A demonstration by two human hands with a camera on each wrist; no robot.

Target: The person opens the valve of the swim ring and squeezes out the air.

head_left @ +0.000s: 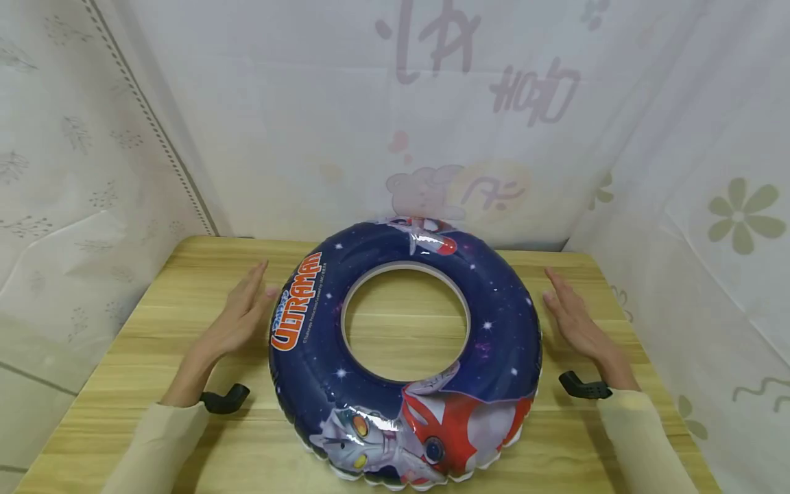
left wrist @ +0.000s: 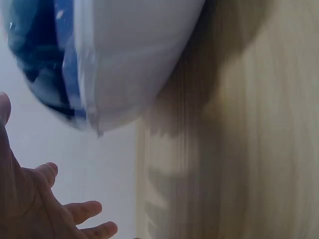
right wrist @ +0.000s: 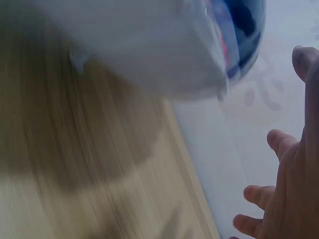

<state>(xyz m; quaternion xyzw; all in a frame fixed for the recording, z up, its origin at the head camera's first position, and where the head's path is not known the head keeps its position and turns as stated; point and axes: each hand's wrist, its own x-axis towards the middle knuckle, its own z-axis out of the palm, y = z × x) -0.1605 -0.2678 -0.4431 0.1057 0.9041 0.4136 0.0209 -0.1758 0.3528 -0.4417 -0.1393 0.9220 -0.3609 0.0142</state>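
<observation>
A dark blue inflatable swim ring (head_left: 503, 309) with stars, orange ULTRAMAN lettering and a red-and-silver figure lies on the wooden table (head_left: 123, 384). My left hand (head_left: 237, 319) is beside its left edge, palm facing inward and fingers straight. On the opposite side, my right hand (head_left: 579, 322) mirrors it, just off the ring's right edge. Both wrist views show spread fingers standing apart from the ring, with nothing held. The white underside of the ring (left wrist: 134, 55) shows in the left wrist view, and likewise the white underside (right wrist: 139, 45) in the right wrist view.
A pale printed cloth (head_left: 308, 137) hangs behind the table's back edge. More cloth closes in the left side (head_left: 80, 206) and the right side (head_left: 697, 206). Each wrist wears a black camera mount, the left mount (head_left: 225, 399) and the right mount (head_left: 583, 386).
</observation>
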